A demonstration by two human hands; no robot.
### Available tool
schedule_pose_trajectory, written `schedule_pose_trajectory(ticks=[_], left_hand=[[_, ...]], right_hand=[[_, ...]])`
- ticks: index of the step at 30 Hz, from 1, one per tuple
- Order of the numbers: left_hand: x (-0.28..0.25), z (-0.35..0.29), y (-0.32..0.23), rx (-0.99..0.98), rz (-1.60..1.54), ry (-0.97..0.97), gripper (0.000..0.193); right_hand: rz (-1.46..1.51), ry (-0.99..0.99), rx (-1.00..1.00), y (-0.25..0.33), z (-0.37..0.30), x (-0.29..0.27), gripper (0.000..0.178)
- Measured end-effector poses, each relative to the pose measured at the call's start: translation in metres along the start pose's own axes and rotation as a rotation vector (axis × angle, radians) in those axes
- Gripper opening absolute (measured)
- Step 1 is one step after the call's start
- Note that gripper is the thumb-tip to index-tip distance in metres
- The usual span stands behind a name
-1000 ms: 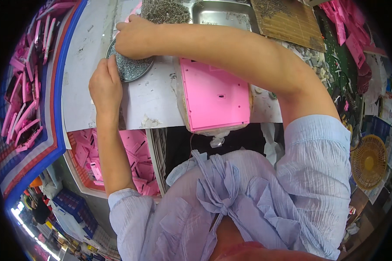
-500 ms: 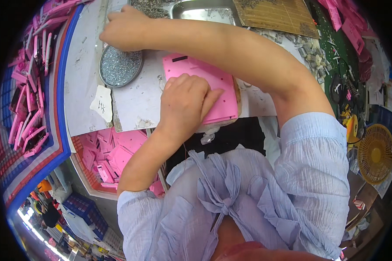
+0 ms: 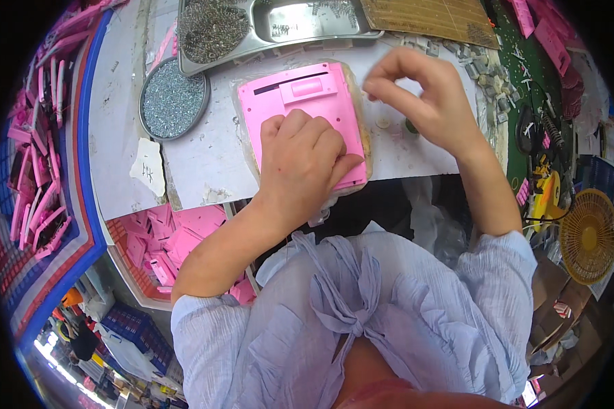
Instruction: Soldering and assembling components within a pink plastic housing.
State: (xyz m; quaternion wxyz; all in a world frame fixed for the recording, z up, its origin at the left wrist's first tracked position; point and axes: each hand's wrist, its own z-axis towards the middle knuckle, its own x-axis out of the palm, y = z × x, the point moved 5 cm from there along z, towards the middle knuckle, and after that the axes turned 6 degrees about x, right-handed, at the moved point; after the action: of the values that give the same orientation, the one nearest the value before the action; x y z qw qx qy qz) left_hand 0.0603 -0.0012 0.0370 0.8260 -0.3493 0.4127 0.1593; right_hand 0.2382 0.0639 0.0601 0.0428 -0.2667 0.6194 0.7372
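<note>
A pink plastic housing [image 3: 344, 123] with a long dark slot and a raised block lies on a padded base at the table's front. My left hand [image 3: 300, 160] rests on its lower half, fingers curled down against it and thumb toward the right edge. To the right of the housing, above the table, my right hand [image 3: 430, 99] is raised with thumb and forefinger brought together in a pinch. Whatever is between those fingertips is too small and blurred to name. A round dish [image 3: 174, 101] of small silvery metal pieces stands left of the housing.
Behind the housing sits a metal tray [image 3: 252, 51] with small metal parts, beside a cardboard sheet [image 3: 433, 24]. Small grey blocks [image 3: 488, 85] lie at right. Pink pieces fill a crate [image 3: 140, 273] below the table and a blue-rimmed basket [image 3: 92, 225] at far left.
My right hand has drawn back from beyond the round dish at the far left to the housing's right side, uncovering the tray and the housing's upper part. My left hand stays on the housing.
</note>
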Motion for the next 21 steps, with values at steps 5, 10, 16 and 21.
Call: schedule_pose_trajectory(ticks=[5, 10, 16, 21], left_hand=[[-0.002, -0.001, -0.002, -0.005, 0.048, 0.004, 0.031], [-0.022, -0.01, -0.011, -0.062, -0.061, -0.092, 0.035], [-0.004, -0.056, -0.018, -0.704, -1.189, 0.108, 0.022], [-0.007, -0.056, -0.018, -0.843, -1.41, 0.243, 0.014]], right_hand=[[0.001, -0.068, 0.069, 0.008, -0.033, -0.007, 0.012], [-0.021, 0.013, -0.065, 0.023, -0.052, 0.007, 0.01], [-0.007, 0.115, -0.321, 0.036, -0.072, 0.039, 0.027], [0.025, 0.135, -0.29, 0.041, -0.075, 0.048, 0.02]])
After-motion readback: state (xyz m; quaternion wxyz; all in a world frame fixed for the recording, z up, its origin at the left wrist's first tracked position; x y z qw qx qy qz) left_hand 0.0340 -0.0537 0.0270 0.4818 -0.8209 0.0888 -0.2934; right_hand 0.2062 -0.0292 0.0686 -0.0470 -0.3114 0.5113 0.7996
